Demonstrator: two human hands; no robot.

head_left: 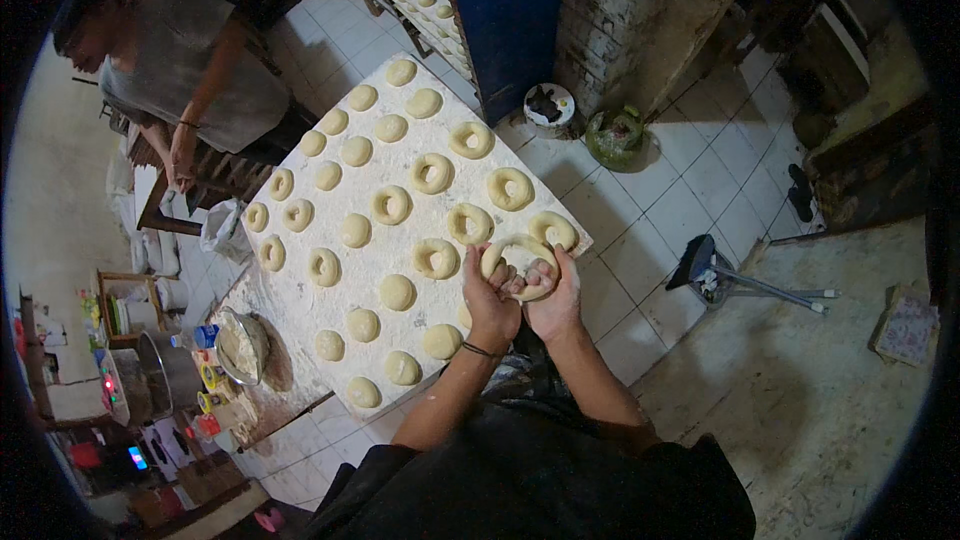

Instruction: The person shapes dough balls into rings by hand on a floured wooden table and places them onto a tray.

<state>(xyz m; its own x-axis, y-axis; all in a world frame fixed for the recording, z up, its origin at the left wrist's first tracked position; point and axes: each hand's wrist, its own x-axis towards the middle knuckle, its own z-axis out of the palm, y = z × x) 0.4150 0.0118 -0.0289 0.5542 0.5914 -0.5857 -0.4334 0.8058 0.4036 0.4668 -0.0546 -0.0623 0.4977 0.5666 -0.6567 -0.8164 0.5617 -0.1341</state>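
Note:
A ring of pale dough [491,259] is held up between my two hands, above the near right edge of a floured white board [300,325]. My left hand [488,302] is curled round its left side, with fingers through the hole. On its right side my right hand [556,302] grips it the same way, fingertips bent inside. Several shaped dough rings [432,174] lie on the far and right parts of the board. Round dough balls [397,292], flattened and without a full hole, lie nearer and at the far end. One dough piece beside my left wrist is partly hidden.
Another person [185,70] works at a table at the far left. A metal bowl [243,346] of flour stands left of the board. A white bucket [550,108], a green gas cylinder [614,138] and a broom [692,262] with a dustpan stand on the tiled floor.

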